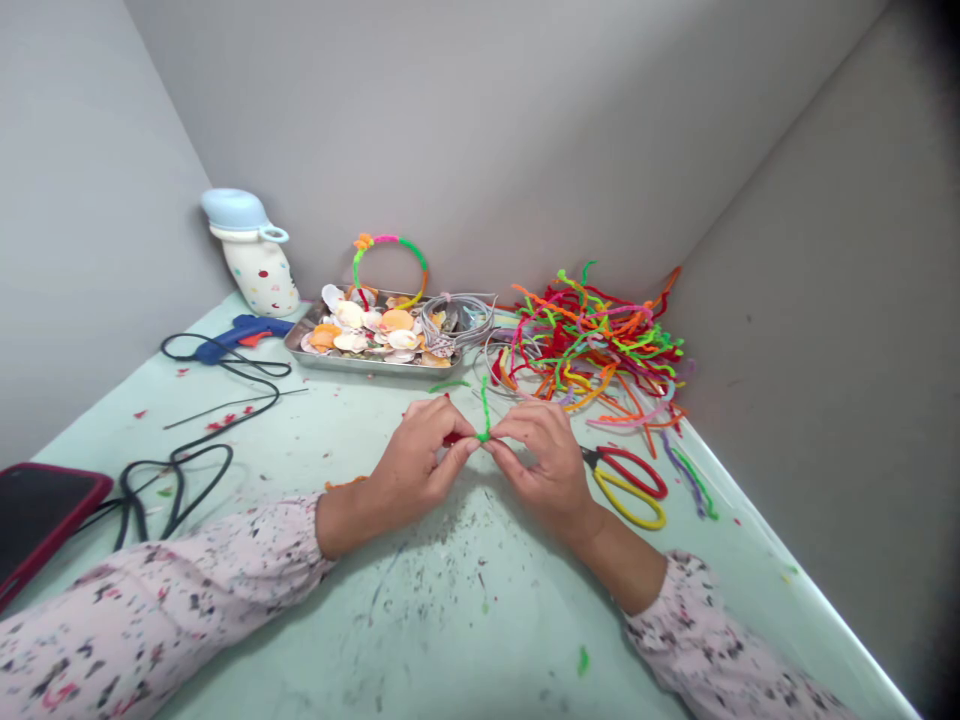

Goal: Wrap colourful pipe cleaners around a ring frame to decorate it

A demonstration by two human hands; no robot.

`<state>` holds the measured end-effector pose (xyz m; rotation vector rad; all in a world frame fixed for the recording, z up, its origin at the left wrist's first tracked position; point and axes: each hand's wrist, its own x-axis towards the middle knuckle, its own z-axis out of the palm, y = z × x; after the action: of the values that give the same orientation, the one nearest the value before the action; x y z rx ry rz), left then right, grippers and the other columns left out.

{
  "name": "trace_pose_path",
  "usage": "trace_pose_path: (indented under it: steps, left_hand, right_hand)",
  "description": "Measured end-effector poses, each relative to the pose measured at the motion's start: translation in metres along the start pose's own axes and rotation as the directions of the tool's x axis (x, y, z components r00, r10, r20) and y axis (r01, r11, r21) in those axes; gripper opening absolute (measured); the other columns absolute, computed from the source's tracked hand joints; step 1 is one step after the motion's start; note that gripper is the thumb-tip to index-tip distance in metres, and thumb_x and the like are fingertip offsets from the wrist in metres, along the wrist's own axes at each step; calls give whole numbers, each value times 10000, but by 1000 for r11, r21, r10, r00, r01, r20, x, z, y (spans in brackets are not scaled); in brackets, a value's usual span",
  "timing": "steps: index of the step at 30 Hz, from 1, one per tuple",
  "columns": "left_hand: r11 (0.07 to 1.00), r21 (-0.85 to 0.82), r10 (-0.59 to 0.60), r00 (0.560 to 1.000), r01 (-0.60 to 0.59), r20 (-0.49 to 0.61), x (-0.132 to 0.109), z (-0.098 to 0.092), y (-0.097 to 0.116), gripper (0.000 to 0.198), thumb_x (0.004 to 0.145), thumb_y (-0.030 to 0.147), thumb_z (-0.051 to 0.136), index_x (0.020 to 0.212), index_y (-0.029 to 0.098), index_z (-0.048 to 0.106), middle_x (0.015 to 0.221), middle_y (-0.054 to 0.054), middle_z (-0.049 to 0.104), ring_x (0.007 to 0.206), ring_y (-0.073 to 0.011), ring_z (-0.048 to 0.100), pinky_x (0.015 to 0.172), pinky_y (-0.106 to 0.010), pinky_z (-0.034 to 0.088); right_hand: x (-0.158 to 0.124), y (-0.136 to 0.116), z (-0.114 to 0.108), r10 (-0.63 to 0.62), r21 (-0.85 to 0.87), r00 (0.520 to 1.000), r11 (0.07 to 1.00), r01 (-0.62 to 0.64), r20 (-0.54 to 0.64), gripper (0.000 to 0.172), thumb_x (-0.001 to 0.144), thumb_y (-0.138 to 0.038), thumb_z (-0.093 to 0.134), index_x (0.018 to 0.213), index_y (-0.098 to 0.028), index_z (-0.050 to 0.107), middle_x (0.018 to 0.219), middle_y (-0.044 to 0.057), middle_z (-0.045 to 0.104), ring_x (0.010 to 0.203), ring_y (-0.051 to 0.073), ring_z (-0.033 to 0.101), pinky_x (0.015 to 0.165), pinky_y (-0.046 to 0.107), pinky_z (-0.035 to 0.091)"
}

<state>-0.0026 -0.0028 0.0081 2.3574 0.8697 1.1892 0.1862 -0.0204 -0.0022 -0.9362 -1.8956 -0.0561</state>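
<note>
Above the middle of the table, my left hand and my right hand meet at the fingertips. Both are closed, pinching a green pipe cleaner between thumb and fingers. One end of it stands upright above the fingertips, and a small green twist shows where the hands meet. A bit of red shows between the left fingers; the rest of it is hidden by the hand. Just right of my right hand lies a pair of scissors with one red and one yellow handle loop.
A metal tray of shells stands at the back, with a multicoloured ring on it. Right of it lie coiled grey wire and piled pipe cleaners. Left are a bottle, a blue glue gun with cord and a phone.
</note>
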Motion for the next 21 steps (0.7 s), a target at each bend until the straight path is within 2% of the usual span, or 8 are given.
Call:
trace_pose_path:
  steps: [21]
  left_hand:
    - [998,34,50,999,-50,-4,0,0,-1,60,908,197,516,861,188,551,794,-29,594,797,-183,520,779,-361,395]
  right_hand:
    - [-1,0,-1,22,-8,998,1000,-22,62,76,852,-221,630,916,-261,633,867,36,634,904,222,564,886,442,440]
